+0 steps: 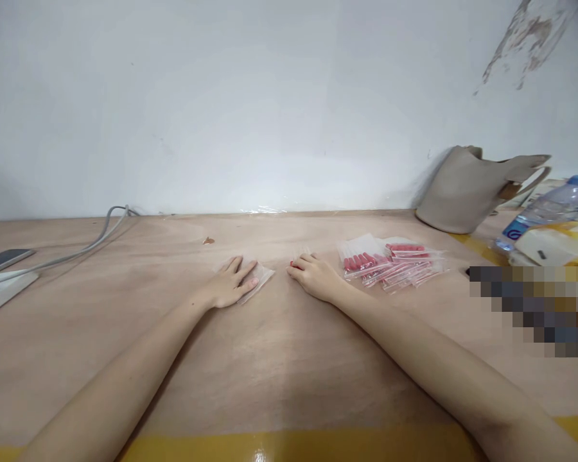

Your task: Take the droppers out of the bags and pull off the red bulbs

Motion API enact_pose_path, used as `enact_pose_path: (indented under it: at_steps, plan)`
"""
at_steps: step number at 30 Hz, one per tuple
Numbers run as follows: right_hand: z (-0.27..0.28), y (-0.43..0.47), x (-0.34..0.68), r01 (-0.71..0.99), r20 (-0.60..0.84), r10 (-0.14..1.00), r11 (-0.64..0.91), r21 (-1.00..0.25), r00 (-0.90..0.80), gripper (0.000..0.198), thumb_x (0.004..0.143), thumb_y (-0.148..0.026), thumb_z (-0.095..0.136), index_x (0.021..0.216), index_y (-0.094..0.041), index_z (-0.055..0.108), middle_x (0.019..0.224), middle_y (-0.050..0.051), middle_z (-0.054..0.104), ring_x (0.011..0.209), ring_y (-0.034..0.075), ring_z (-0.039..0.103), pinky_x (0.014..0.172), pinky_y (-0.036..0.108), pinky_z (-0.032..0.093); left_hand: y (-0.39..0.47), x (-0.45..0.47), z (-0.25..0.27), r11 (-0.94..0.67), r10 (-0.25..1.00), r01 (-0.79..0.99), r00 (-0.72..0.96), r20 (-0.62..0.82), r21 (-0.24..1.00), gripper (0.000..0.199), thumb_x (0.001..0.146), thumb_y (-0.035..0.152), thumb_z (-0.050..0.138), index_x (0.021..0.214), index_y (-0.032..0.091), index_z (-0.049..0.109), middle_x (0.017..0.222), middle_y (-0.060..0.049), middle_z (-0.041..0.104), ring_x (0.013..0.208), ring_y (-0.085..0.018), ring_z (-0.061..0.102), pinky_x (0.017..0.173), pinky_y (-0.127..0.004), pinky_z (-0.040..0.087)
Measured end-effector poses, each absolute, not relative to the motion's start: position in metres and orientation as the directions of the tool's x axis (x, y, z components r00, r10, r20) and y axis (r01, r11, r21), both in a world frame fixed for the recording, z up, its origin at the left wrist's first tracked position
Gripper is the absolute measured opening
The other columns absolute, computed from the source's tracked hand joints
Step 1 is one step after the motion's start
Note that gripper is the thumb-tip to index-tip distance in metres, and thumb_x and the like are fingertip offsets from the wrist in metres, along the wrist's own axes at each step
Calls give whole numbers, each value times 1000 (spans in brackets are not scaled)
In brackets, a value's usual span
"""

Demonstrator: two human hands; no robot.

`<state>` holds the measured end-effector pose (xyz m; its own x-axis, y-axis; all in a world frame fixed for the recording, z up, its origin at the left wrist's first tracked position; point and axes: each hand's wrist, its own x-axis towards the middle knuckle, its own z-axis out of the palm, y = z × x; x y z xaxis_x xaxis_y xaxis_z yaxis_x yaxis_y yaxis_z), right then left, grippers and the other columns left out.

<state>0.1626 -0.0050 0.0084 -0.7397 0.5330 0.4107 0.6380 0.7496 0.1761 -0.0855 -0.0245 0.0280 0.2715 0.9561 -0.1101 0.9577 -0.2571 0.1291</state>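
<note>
My left hand (228, 287) lies flat with spread fingers on a small clear plastic bag (260, 282) on the table. The palm and fingers cover part of that bag. To its right, my right hand (314, 276) has its fingers curled over small red-ended sticks (293, 264). Thin pale tips show beyond those fingers, and the rest is hidden under the hand. Just right of this hand lies a pile of clear bags with red-ended sticks (390, 263), overlapping one another.
A beige bag (455, 189) stands against the wall at the right, beside a plastic water bottle (544, 215). At the left are a grey cable (94, 245), a phone (4, 260) and a white box (9, 292). A small brown scrap (209, 240) lies near the wall.
</note>
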Motion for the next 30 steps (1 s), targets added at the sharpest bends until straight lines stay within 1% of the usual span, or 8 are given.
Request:
enact_pose_path:
  at_steps: [6,10,13,17,21,25,27,30]
  plan:
    - [15,-21,159,668,512,571,744,7,-641,27,87,-29,44,107,-15,57,102,12,60,96,23,49,83,38,35,-22,-91,17,-338,939,932,344,-26,128,70,83,66,20,140,25,20,148,-8,11,135,-29,5,107,-48,14]
    - [14,-38,146,540,561,492,836,-93,-665,44,84,-44,47,115,-14,53,121,12,53,111,23,45,94,39,32,-27,-87,19,-362,928,925,369,-47,115,70,83,66,21,140,27,16,148,-7,9,135,-29,2,107,-50,9]
    - [12,-47,137,440,499,416,895,-75,-760,59,82,-53,44,127,-16,43,136,12,40,126,25,31,105,44,21,-31,-85,21,-374,923,922,380,-51,102,67,83,66,21,140,31,14,148,-7,6,135,-29,1,106,-53,5]
    - [11,-51,135,442,358,460,887,-136,-813,58,87,-51,35,133,-15,35,133,13,44,124,24,36,105,46,20,-33,-86,22,-378,922,920,384,-46,107,62,84,64,21,138,35,16,148,-5,5,136,-29,2,106,-53,6]
    - [10,-57,135,435,360,449,892,-123,-818,58,86,-51,38,129,-11,43,129,16,47,120,25,40,100,42,28,-32,-86,21,-376,923,921,382,-46,103,62,83,65,23,138,35,19,148,-4,6,136,-29,3,106,-52,6]
    - [16,-59,139,415,396,423,903,-109,-815,46,87,-47,41,118,-15,54,125,12,50,114,22,44,99,39,29,-29,-98,31,-399,907,908,411,-90,130,64,80,66,30,136,35,25,148,-4,10,136,-28,7,107,-51,5]
    - [25,-52,149,478,414,482,870,-122,-772,38,86,-42,44,110,-18,59,120,10,53,109,21,47,96,38,30,-25,-114,39,-403,896,901,424,-132,161,66,77,65,39,134,34,32,148,-4,14,135,-28,12,108,-47,10]
    - [46,-34,178,723,350,712,679,-125,-608,25,84,-27,44,97,-17,64,102,9,59,98,21,51,88,37,36,-17,-146,52,-361,900,908,399,-174,214,63,70,58,53,127,31,45,146,-3,23,132,-27,24,106,-40,22]
